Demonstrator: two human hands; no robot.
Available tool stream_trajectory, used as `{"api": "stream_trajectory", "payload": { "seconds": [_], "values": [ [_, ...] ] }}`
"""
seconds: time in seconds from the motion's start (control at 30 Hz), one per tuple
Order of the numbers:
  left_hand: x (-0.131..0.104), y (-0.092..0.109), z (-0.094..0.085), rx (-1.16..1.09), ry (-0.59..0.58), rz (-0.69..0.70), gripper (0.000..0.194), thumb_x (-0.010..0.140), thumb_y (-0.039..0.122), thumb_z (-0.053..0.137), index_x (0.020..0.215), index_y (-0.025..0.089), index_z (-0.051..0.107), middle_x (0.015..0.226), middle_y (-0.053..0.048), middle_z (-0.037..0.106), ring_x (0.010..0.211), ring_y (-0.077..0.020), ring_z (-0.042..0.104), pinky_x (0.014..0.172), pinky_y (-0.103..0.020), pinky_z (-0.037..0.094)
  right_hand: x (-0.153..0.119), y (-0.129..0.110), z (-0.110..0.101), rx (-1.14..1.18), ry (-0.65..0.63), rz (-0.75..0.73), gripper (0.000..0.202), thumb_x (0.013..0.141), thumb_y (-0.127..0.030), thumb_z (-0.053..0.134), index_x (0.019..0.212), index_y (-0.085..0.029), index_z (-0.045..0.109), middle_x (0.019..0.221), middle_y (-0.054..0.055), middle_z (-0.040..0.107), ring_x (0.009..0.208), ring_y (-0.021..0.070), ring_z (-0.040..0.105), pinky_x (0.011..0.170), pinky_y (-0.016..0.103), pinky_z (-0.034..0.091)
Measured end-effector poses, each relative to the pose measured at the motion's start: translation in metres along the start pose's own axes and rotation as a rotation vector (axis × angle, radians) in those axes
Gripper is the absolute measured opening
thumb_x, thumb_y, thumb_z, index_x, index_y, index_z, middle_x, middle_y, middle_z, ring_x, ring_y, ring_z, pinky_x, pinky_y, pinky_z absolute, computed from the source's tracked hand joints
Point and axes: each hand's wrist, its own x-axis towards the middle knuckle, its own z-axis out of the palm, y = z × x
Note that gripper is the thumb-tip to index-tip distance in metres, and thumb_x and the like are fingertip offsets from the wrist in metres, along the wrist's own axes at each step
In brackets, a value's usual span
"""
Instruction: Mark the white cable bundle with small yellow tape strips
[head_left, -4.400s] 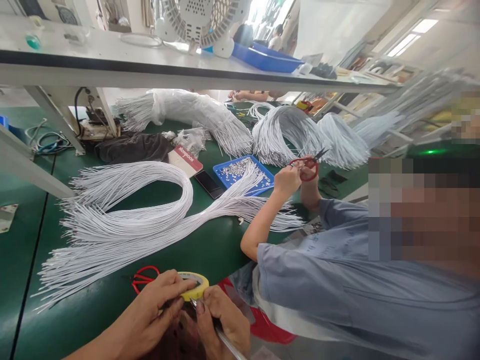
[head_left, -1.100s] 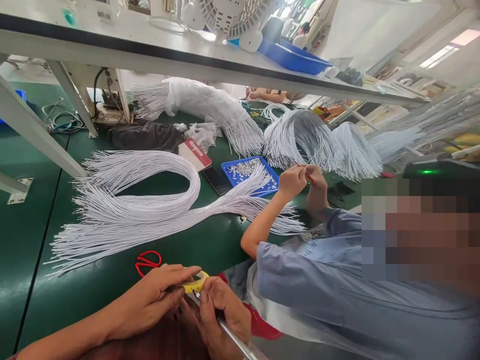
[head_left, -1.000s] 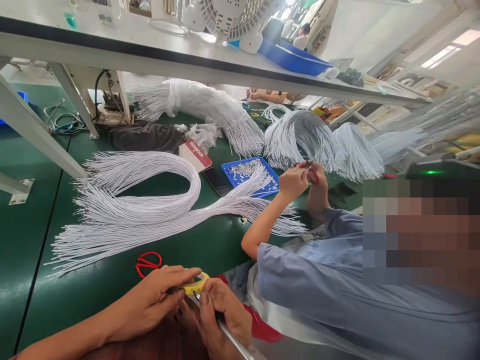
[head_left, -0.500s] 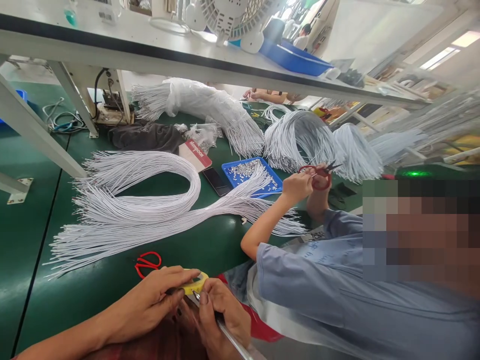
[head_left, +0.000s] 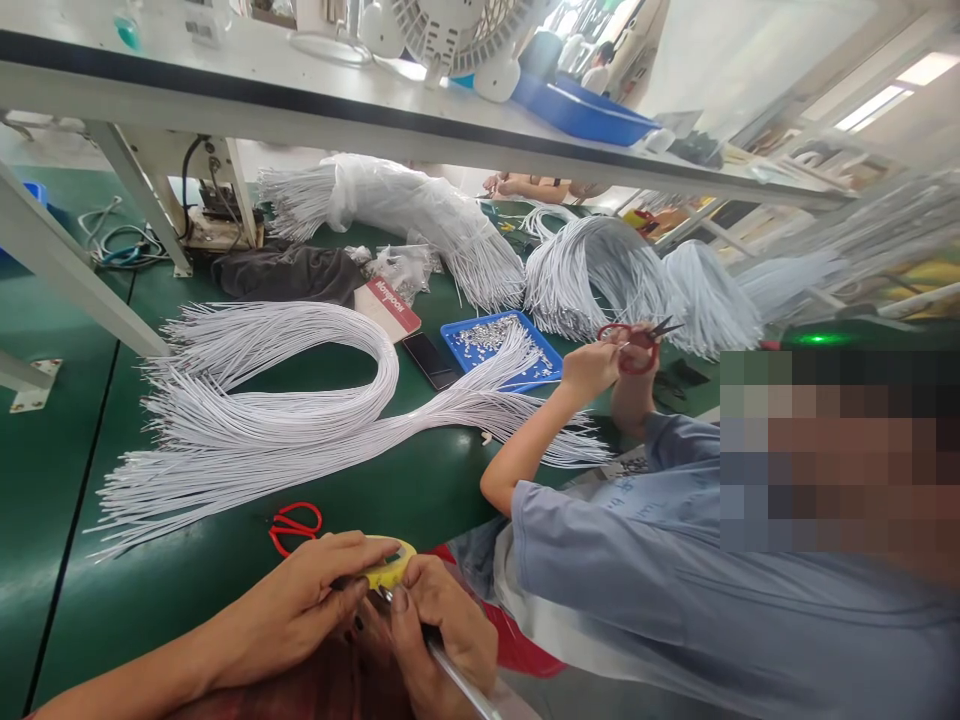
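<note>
At the near edge of the green table, my left hand (head_left: 300,605) has its thumb and fingers closed on a roll of yellow tape (head_left: 397,565). My right hand (head_left: 450,625) is closed around a slim silver tool (head_left: 469,685) with a pointed tip, its exact kind unclear. That tip is close to the tape roll, and the right fingertips are at the roll's right side. Red-handled scissors (head_left: 296,525) lie on the table just beyond my left hand; their blades are hard to make out. Part of the roll is hidden by my fingers.
Bundles of white cables (head_left: 300,420) spread across the green table (head_left: 172,560). Beyond are a blue tray (head_left: 469,355) of small metal parts, a phone (head_left: 429,360) and a notebook (head_left: 386,305). At right, a co-worker (head_left: 637,580) holds red-handled scissors (head_left: 637,350). A shelf (head_left: 300,110) crosses above.
The view has shifted very slightly. My right hand and the silver tool have moved a little to the left; my left hand stays on the tape roll.
</note>
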Motion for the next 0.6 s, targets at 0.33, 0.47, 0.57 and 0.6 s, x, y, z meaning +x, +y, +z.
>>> {"api": "stream_trajectory", "payload": {
  "seconds": [0.33, 0.47, 0.57, 0.6],
  "values": [
    [0.004, 0.01, -0.002, 0.009, 0.009, 0.011, 0.039, 0.094, 0.033, 0.036, 0.131, 0.034, 0.046, 0.128, 0.0, 0.055, 0.119, -0.0187, 0.047, 0.104, -0.031, 0.034, -0.003, 0.002, 0.002, 0.02, 0.084, 0.026, 0.027, 0.08, -0.009, 0.05, 0.058, -0.019, 0.038, 0.055, -0.004, 0.046, 0.055, 0.0086, 0.05, 0.05, 0.019, 0.043],
    [0.005, 0.014, -0.003, 0.014, 0.015, 0.037, 0.04, 0.094, 0.033, 0.036, 0.132, 0.031, 0.045, 0.12, -0.002, 0.059, 0.114, -0.0195, 0.05, 0.101, -0.032, 0.037, 0.001, 0.001, 0.0, 0.005, 0.034, -0.014, 0.025, 0.079, -0.01, 0.051, 0.06, -0.019, 0.039, 0.053, -0.004, 0.046, 0.056, 0.0092, 0.05, 0.052, 0.02, 0.045],
    [0.005, 0.013, -0.003, 0.036, 0.017, 0.025, 0.04, 0.094, 0.033, 0.036, 0.132, 0.034, 0.044, 0.122, 0.0, 0.058, 0.116, -0.0187, 0.049, 0.1, -0.03, 0.037, 0.001, 0.002, 0.0, -0.041, 0.027, 0.01, 0.026, 0.08, -0.011, 0.051, 0.059, -0.019, 0.039, 0.056, -0.003, 0.049, 0.055, 0.0089, 0.052, 0.05, 0.019, 0.044],
    [0.005, 0.013, -0.003, 0.046, 0.017, 0.018, 0.039, 0.094, 0.033, 0.036, 0.132, 0.035, 0.044, 0.126, 0.001, 0.057, 0.117, -0.0185, 0.048, 0.101, -0.029, 0.036, 0.001, 0.002, 0.0, -0.044, 0.05, 0.01, 0.026, 0.081, -0.011, 0.051, 0.059, -0.019, 0.038, 0.056, -0.003, 0.049, 0.055, 0.0087, 0.052, 0.049, 0.018, 0.044]
  ]
}}
